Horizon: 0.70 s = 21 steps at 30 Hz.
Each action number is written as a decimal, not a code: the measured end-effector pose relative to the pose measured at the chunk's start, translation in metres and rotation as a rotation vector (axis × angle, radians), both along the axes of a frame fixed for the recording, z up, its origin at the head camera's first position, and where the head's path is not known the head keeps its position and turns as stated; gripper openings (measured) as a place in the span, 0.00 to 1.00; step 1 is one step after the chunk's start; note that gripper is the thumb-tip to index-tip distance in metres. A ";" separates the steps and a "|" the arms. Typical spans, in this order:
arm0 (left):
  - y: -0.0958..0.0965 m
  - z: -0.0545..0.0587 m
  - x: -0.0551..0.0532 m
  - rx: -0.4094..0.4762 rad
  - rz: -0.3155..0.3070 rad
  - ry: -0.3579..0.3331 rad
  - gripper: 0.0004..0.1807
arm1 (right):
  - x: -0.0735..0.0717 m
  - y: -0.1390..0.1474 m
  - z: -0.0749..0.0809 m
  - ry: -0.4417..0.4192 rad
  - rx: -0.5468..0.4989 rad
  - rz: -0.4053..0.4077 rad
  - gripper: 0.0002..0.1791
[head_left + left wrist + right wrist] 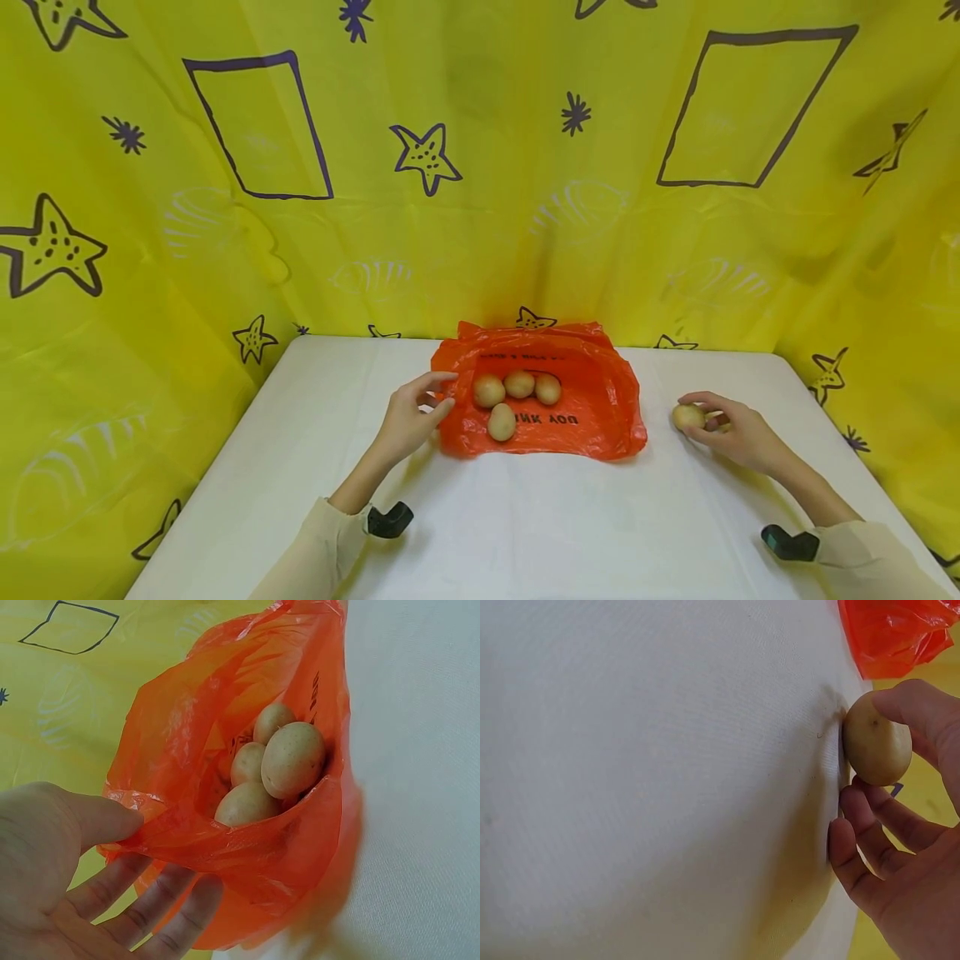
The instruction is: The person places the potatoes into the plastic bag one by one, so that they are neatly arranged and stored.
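Note:
An orange-red plastic bag (600, 417) lies with its mouth wide, several potatoes (502, 422) inside it. At the bag's left edge is my left hand (408, 421). In the left wrist view its thumb (112, 821) lies on the near side of the bag's rim and the fingers sit behind the thin film, pinching it. To the right of the bag, my right hand (738, 433) holds a single potato (687, 417) between thumb and fingers. The right wrist view puts this potato (876, 742) right at the table surface, its outer end showing past the thumb.
A white table (570, 525) carries the bag near its back edge. Yellow curtains (495, 275) with drawn stars and shells rise behind and on both sides. A dark wrist device (390, 521) is on the left sleeve, and another (790, 543) on the right.

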<state>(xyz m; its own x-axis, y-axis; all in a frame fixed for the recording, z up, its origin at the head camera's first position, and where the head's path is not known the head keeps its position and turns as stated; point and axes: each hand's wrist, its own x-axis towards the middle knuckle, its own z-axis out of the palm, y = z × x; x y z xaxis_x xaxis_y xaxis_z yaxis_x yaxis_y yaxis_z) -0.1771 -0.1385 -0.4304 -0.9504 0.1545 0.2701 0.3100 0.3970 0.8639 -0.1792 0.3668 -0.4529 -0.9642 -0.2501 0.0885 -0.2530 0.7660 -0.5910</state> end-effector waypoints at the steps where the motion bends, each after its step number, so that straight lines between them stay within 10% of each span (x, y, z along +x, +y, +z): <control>1: 0.000 0.000 0.000 0.002 -0.001 0.004 0.19 | 0.000 0.000 0.000 0.004 0.000 0.002 0.24; 21: 0.000 -0.002 -0.002 -0.002 0.008 0.018 0.19 | 0.002 0.000 0.008 0.044 -0.016 0.044 0.23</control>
<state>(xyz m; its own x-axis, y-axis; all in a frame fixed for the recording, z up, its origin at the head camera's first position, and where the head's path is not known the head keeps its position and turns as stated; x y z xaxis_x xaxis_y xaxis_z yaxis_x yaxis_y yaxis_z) -0.1790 -0.1382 -0.4324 -0.9465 0.1475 0.2870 0.3225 0.4010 0.8575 -0.1770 0.3670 -0.4450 -0.9475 -0.2900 0.1344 -0.3116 0.7442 -0.5908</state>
